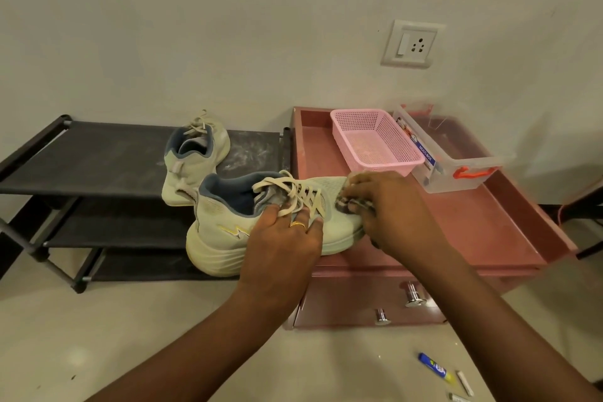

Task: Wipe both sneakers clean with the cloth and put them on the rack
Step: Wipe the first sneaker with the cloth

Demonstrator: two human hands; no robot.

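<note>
two pale shoes showed: the far sneaker (192,163) sat on the rack (98,153), and the near sneaker (222,232) lay across the pink cabinet (473,225) edge. the left hand (284,238) curled over its laces; the right hand (388,206) pinched the cloth (350,204) at the toe. it looked light with a soft upper, so the midfoot seemed the surest hold.

One near sneaker (222,232): pale knit upper, matt; thick sole was matt, soiled; flat woven laces. One far sneaker (195,170), top shelf of the rack (98,157): alike. Shelves were dark fabric, dusted white toward the right edge; tubes matt. One cloth (354,203): chequered weave. The surface (489,222): pink, matt. One basket (372,140), back edge: perforated pink plastic. One box (456,153), back right corner: clear glossy plastic. Two drawer knobs (413,295): polished metal.
</note>
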